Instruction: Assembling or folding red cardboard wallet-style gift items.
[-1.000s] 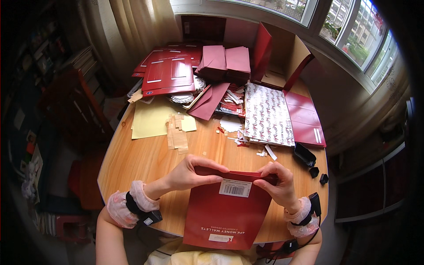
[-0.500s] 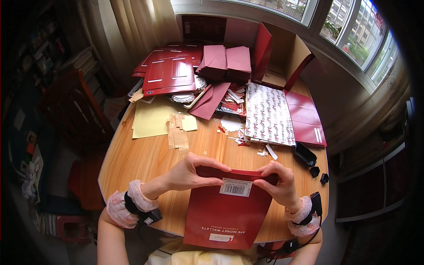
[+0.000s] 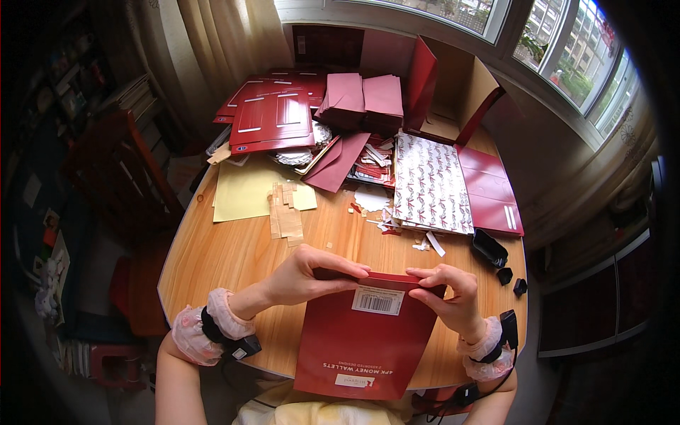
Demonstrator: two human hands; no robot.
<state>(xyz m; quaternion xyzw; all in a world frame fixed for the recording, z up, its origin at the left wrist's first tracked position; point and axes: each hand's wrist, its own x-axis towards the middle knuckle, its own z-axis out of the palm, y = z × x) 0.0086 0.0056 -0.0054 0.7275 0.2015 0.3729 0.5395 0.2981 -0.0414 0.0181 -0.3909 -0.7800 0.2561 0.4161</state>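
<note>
A flat dark red card packet (image 3: 368, 340) with a white barcode label (image 3: 379, 300) hangs over the table's near edge, its printing upside down to me. My left hand (image 3: 308, 276) pinches the packet's far edge, thumb on the face and fingers behind, left of the label. On the right of the label, my right hand (image 3: 453, 294) holds the same edge, with the index finger lying along its top and the thumb against the face. The packet's back side is hidden from me.
Farther off lie yellow paper (image 3: 241, 191), tan tape strips (image 3: 285, 219), red card sheets (image 3: 273, 117), pink envelope stacks (image 3: 343, 95) and patterned paper (image 3: 432, 184). An open red box (image 3: 453, 92) stands at the back right. Black pieces (image 3: 489, 246) and paper scraps (image 3: 428, 243) lie nearer.
My right thumb and index finger have shifted along the packet's top edge, and the thumb has slid off the label. The packet and my left hand have hardly moved.
</note>
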